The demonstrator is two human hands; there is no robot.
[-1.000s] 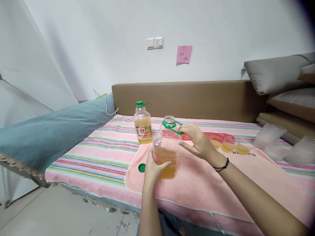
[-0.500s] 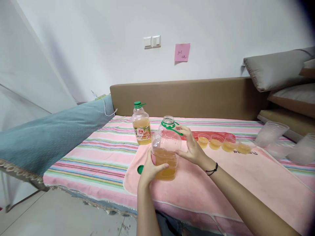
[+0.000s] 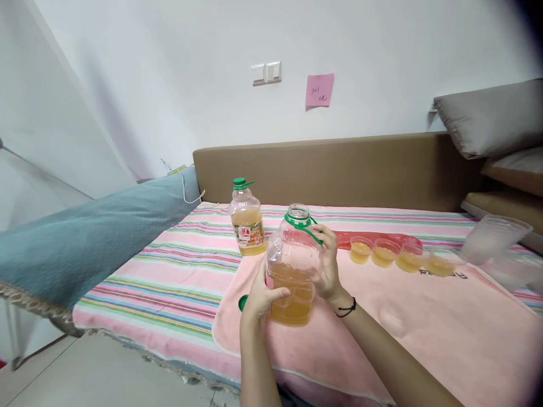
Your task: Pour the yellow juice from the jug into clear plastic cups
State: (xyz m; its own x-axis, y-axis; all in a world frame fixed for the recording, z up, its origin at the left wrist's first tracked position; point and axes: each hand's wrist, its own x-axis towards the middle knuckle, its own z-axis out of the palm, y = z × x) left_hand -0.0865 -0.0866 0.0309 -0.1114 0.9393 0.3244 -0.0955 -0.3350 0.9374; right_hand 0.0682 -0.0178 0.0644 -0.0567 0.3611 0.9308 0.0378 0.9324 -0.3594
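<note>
Head view: your right hand point(image 3: 326, 270), a second ago only fingering the green handle, now wraps the open jug point(image 3: 293, 267) on its right side, while your left hand point(image 3: 259, 295) clasps the lower left, the jug held near upright over the pink towel point(image 3: 424, 316). Capped bottle point(image 3: 246, 217) stands just behind-left, green cap point(image 3: 242, 302) lies beside your left hand, four filled small cups point(image 3: 399, 257) line up to the right, nothing between. Jug: clear plastic, uncapped, about half full of amber liquid.
</note>
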